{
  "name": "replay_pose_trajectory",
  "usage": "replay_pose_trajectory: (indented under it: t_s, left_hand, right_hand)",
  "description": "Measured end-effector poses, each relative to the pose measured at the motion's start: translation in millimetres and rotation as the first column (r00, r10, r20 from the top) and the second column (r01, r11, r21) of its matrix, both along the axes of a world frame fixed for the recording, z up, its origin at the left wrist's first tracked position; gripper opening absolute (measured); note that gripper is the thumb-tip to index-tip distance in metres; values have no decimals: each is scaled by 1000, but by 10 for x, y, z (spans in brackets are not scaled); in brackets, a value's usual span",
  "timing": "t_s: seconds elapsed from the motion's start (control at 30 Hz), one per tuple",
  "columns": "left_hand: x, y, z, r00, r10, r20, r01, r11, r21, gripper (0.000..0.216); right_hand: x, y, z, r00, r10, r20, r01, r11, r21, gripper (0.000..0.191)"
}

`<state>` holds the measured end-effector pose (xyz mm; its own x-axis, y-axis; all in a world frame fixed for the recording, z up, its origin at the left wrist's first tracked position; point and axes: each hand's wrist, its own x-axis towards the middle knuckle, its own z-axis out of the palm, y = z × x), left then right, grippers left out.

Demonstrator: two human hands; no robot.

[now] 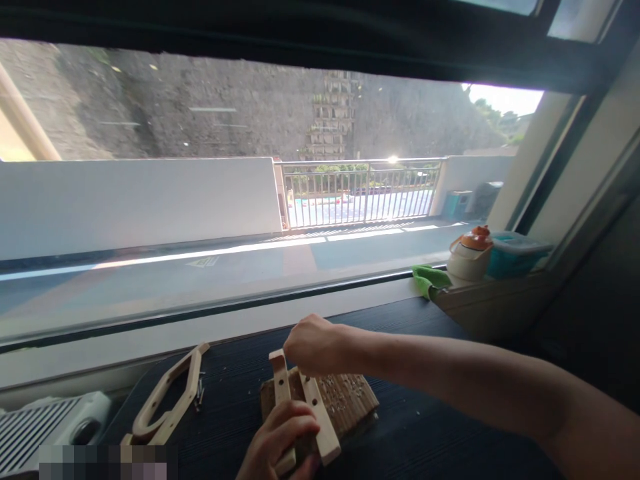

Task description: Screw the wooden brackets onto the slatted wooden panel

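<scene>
My left hand [280, 440] is closed around the near end of a light wooden part [320, 417] made of two slats with holes. That part lies on a brown ridged block [353, 397] on the dark table [430, 433]. Above the far end of the slats, my right hand [313, 343] is curled shut with its fingertips pressed down where the slats meet; what it pinches is hidden. Small bright specks, perhaps screws, lie scattered on the ridged block.
A cut-out wooden frame [167, 400] lies to the left with a few small screws [200, 393] beside it. At the far left is a white ribbed device [45, 427]. On the sill at right stand a cream teapot with an orange lid [470, 257], a teal box [515, 257] and a green cloth [430, 280].
</scene>
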<state>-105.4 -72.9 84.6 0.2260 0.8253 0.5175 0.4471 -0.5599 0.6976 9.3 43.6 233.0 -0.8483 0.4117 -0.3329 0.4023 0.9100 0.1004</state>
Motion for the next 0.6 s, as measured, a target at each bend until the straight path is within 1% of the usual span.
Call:
replay_pose_trajectory:
  t_s: [0.07,0.13,0.23,0.37,0.43,0.53,0.6]
  left_hand:
    - [8,4,-15,1000,3,3,-3,1000,8,26]
    - [21,7,-33,1000,18,7,-18,999,28,23]
    - [40,9,-57,999,46,-8,-46,997,56,20]
    - [53,6,-70,998,51,-26,-49,996,74,22]
    - [53,2,-73,999,46,-23,-44,996,73,24]
    - [48,0,-78,999,33,-26,-31,997,74,28]
    - [43,-3,-80,999,34,-31,-32,997,67,29]
  right_hand:
    - [23,65,-31,999,-48,7,48,999,-10,23]
    - [45,111,-35,995,-97,21,97,995,-16,32]
    - [59,109,28,992,-118,47,120,992,-35,37]
    - [54,30,152,996,-31,83,38,995,-88,25]
    - [50,3,174,997,18,75,-11,996,-90,23]
    - [41,-2,134,997,57,45,-53,995,-84,25]
    - [37,20,79,998,49,26,-46,995,-89,24]
